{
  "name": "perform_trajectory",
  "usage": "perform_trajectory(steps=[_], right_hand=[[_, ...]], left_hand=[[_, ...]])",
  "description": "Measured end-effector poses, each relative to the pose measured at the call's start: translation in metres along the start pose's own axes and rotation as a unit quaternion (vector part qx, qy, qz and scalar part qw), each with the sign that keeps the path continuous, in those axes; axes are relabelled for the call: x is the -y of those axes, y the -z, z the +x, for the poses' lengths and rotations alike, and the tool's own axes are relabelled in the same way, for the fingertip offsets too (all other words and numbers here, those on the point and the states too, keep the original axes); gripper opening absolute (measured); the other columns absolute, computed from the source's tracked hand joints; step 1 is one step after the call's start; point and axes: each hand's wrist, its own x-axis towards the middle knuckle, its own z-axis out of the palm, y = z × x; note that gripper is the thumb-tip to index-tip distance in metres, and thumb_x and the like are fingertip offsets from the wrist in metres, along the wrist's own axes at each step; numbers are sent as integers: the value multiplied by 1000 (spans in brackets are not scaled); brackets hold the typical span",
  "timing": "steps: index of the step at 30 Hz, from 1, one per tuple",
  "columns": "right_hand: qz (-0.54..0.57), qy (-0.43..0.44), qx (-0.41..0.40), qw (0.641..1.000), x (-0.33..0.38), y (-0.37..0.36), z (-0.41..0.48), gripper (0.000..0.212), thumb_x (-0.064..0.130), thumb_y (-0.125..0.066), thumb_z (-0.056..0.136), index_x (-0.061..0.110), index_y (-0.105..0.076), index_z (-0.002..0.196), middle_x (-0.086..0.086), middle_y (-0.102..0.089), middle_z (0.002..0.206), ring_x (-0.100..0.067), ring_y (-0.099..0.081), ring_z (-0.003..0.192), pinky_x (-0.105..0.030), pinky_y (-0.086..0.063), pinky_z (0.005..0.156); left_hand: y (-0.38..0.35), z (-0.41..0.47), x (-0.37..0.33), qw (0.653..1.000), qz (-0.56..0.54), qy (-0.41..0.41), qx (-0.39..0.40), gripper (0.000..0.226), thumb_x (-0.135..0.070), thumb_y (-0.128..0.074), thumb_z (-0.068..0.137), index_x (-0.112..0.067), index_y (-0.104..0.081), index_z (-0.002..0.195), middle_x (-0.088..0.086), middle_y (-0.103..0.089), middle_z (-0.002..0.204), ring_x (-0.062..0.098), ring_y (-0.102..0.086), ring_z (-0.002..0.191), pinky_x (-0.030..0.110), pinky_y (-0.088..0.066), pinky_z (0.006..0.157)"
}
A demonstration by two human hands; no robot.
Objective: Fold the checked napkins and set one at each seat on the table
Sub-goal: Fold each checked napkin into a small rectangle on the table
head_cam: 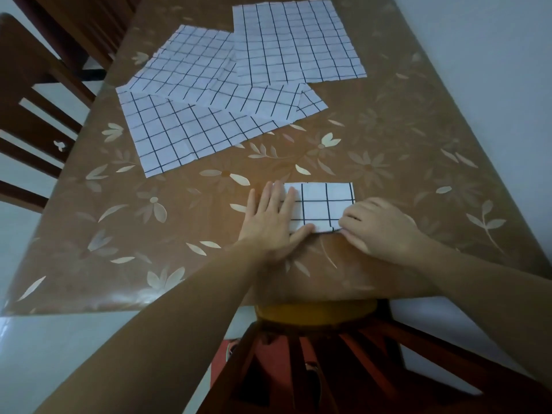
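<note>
Folded napkin (321, 206) near table's near edge, small rectangle, checked white with black grid. Left hand (270, 225) flat, fingers spread apart, palm pressing napkin's left end, thumb along near edge. Right hand (379, 228) curled at napkin's right near corner, fingertips pinching or pressing crease; cannot tell whether closed on cloth or just pushing down.

Likely light, thin, soft, creases holding well; probably slides easily on glossy cover, hence flat-palm pin. Best taken by near edge or corner, pinched through all layers so fold stays together.

Unfolded napkins (206, 94) beyond folded napkin, several overlapping, spread toward table's far end, one (295, 40) farthest. Still to fold, by the look.

Table (418, 138) covered in shiny brown floral sheet, smooth, reflective. Wooden chair (33, 121) left of folded napkin, another chair (343, 363) nearer than it, under the arms. Pale wall right, pale floor left.
</note>
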Motion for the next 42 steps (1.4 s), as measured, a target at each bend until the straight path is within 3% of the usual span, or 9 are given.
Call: perform_trajectory(steps=[5, 10, 13, 17, 22, 25, 30, 36, 42], right_hand=[[82, -43, -14, 996, -1, 20, 9, 29, 28, -44, 89, 13, -64, 74, -2, -64, 73, -27, -61, 66, -34, -47, 65], [232, -220, -32, 947, -7, 78, 15, 29, 50, -61, 82, 24, -64, 95, 8, -64, 82, -16, -59, 73, -32, -45, 62], [430, -336, 41, 837, -20, 101, 20, 59, 31, -80, 77, 27, -52, 128, 11, -60, 115, -5, -57, 101, -25, -45, 85], [641, -451, -1, 621, -32, 99, 24, 55, 14, -74, 81, 18, -51, 132, -3, -66, 118, -14, -65, 98, -35, -53, 91], [656, -551, 47, 514, -12, 61, 9, 24, 4, -65, 88, 14, -65, 110, -3, -72, 87, -16, -67, 78, -38, -53, 82], [589, -581, 79, 557, 1, 45, 2, 10, 6, -64, 89, 12, -67, 97, -6, -73, 83, -15, -67, 68, -28, -54, 66], [392, -532, 90, 745, 15, 25, -7, 19, 35, -69, 81, 23, -65, 68, 1, -72, 71, -23, -68, 71, -36, -55, 74], [375, -530, 87, 756, 12, 33, -18, 22, 29, -65, 88, 15, -66, 72, -6, -70, 73, -25, -66, 70, -34, -53, 71], [371, -524, 94, 761, 11, 56, -11, 20, 24, -61, 91, 9, -68, 79, -9, -70, 78, -26, -65, 76, -34, -49, 73]], left_hand=[[17, -6, -9, 992, -4, -122, -6, 57, -50, -48, 94, -24, -40, 144, 4, -47, 147, 23, -39, 137, 38, -22, 116], [53, -6, -22, 989, -103, -79, -75, 22, -31, -50, 97, -18, -65, 107, 2, -66, 89, 26, -59, 81, 32, -35, 61], [79, -6, -23, 933, -355, -37, -54, 23, -24, -61, 93, -5, -68, 84, 2, -58, 70, 17, -52, 65, 31, -37, 60], [77, -9, -27, 757, -644, 111, 20, 15, -26, -65, 92, -13, -71, 91, 9, -74, 95, 25, -70, 89, 43, -58, 82], [32, -25, -38, 631, -727, 261, 80, 10, -23, -60, 96, -16, -66, 97, 8, -74, 95, 28, -71, 84, 45, -61, 73], [15, -37, -36, 713, -624, 264, 180, 11, -25, -60, 96, -15, -62, 96, 9, -73, 84, 21, -73, 69, 33, -61, 59], [10, -32, -29, 749, -572, 244, 229, 17, -28, -60, 96, -13, -62, 103, 6, -74, 81, 19, -74, 71, 29, -58, 57], [15, -28, -41, 802, -496, 197, 269, 21, -34, -54, 98, -14, -59, 102, 4, -70, 84, 19, -72, 67, 28, -59, 59], [45, -41, -32, 939, -264, 134, 175, 42, -44, -49, 95, -9, -68, 80, 4, -67, 73, 22, -65, 70, 33, -55, 65]])
